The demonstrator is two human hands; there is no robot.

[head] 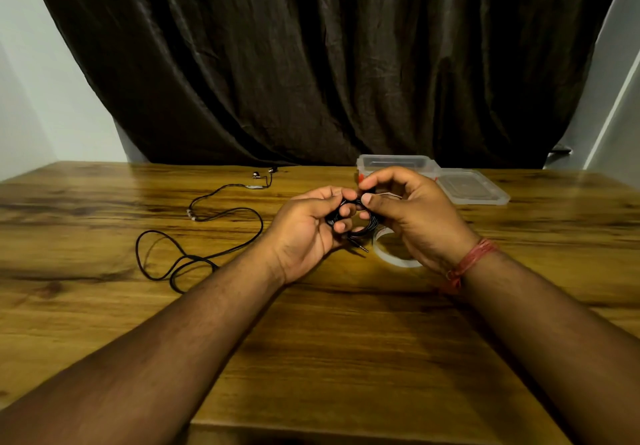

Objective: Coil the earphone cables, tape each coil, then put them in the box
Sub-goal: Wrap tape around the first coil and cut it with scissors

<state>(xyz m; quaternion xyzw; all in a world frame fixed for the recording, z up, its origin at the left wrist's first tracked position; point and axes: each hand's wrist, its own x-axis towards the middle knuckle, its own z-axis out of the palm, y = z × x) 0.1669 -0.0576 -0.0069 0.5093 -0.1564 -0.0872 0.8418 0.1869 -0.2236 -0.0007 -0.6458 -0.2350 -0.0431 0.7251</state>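
Above the middle of the wooden table [104, 306], both hands hold a coiled black earphone cable [367, 224]. My left hand [311, 230] grips the coil's left side, fingers curled through it. My right hand [412, 212] pinches the coil's top between thumb and forefinger, with a thin strip of tape trailing by the fingers. The coil's jack plug [360, 246] hangs below. A second black earphone cable [207, 236] lies loose and uncoiled on the table to the left, its earbuds [263, 172] near the far edge. A clear tape roll [394, 254] lies under my right hand.
A clear plastic box [391, 164] stands at the far edge behind my hands, its lid [474, 188] lying flat to its right. A dark curtain [311, 63] hangs behind the table. A red thread is tied round my right wrist [471, 261].
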